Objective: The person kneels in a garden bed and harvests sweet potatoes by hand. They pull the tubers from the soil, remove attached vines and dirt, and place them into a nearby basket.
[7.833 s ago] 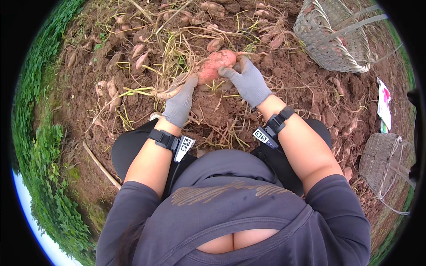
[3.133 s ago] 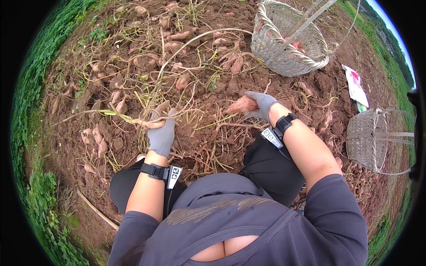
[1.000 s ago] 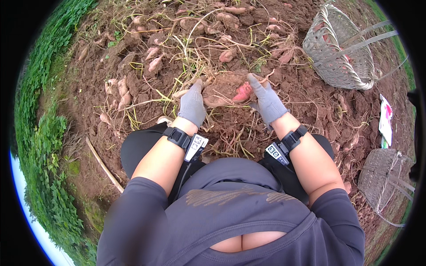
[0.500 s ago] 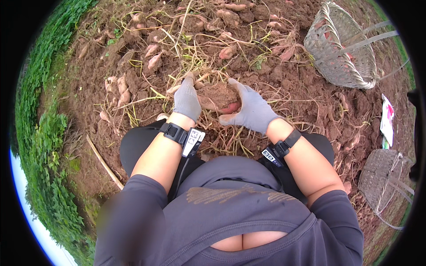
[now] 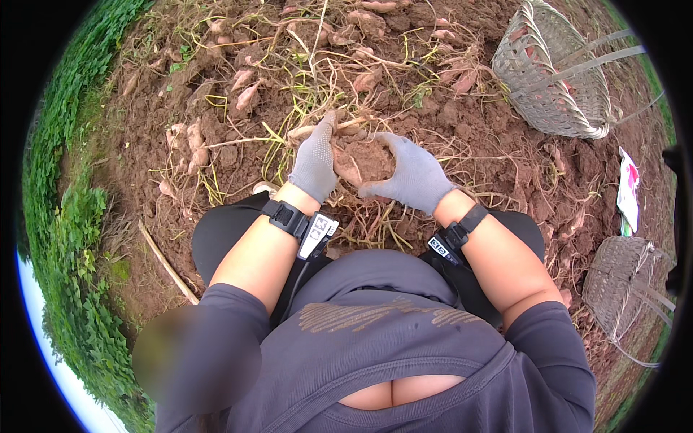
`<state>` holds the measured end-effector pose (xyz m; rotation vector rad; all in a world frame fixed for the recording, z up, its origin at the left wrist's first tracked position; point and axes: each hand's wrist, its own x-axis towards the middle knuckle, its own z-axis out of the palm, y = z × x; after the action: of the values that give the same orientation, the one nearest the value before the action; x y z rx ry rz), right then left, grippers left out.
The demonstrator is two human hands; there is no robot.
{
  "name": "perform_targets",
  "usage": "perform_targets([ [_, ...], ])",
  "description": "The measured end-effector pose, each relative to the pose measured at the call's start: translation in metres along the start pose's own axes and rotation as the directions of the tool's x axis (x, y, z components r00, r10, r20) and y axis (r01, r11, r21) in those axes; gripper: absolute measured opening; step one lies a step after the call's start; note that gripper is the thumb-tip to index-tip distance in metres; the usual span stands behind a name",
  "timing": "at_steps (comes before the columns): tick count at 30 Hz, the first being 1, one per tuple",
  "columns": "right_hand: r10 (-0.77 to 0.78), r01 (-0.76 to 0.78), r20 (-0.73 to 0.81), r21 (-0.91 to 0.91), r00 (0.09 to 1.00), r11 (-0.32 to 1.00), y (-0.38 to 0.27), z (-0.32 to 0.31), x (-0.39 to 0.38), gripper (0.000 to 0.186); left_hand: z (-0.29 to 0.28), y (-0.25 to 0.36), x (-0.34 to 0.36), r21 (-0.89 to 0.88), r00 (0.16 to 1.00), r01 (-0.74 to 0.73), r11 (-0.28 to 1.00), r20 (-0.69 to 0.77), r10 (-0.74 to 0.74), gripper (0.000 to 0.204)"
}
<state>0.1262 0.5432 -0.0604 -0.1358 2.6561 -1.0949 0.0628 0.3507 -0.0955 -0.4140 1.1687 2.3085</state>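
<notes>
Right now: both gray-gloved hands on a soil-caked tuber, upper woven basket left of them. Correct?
Wrong side: the head view shows the upper woven basket right of both hands. The gray-gloved left hand and right hand are on the soil-caked tuber, as stated.

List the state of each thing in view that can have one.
Held tuber: caked in soil, between both hands
Left hand: gloved, holding the tuber's left side
Right hand: gloved, curled around its right side
Upper basket: holding reddish tubers
Lower basket: contents not visible
White package: lying on the ground
</notes>
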Motion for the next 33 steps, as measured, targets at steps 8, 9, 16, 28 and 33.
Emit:
perform_targets([
  [8,0.173,-0.145,-0.122,0.205,0.977,0.968,0.004,0.012,0.006,0.083,-0.001,0.003,-0.002,-0.048,0.995,-0.015,0.999,-0.099,0.010,0.036],
  [9,0.173,-0.154,-0.182,0.112,0.968,0.982,0.007,0.014,0.008,0.081,-0.002,0.003,-0.001,0.035,0.994,-0.050,0.998,-0.092,0.053,0.035],
  [16,0.362,-0.341,0.004,0.342,0.932,0.876,0.043,0.018,0.026,0.093,-0.015,0.007,0.001,0.055,0.991,-0.104,0.993,-0.078,0.108,0.034],
  [28,0.173,-0.157,-0.015,0.351,0.985,0.923,0.019,0.012,0.011,0.113,0.005,0.012,-0.005,-0.046,0.993,-0.054,0.997,-0.103,0.049,0.045],
  [33,0.196,-0.152,-0.141,0.275,0.970,0.949,0.018,0.006,0.011,0.091,0.003,0.005,-0.007,0.279,0.992,-0.095,0.956,0.106,0.068,0.061],
])
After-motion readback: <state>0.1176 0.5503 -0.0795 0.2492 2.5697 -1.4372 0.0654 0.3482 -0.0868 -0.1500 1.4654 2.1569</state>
